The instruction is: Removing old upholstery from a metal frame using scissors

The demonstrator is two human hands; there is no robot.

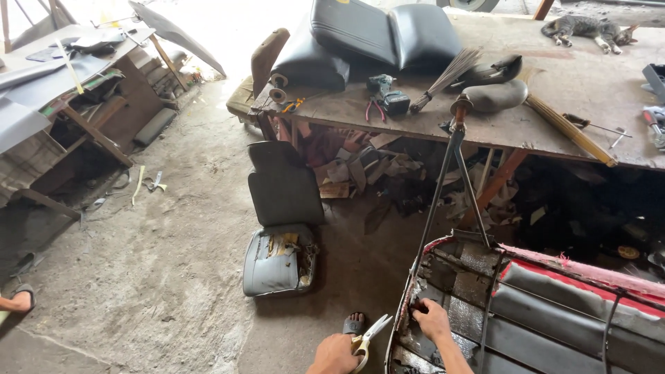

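Left hand [335,354] grips yellow-handled scissors [369,334], blades parted, pointing up; right hand [432,320], fingers curled, pinches the torn edge of the upturned seat frame [526,312].

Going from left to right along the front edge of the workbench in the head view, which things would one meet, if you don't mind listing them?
Orange-handled pliers → red-handled pliers → cordless drill → hand broom → long bamboo-coloured stick → nearer the far edge, a cat lying on the top.
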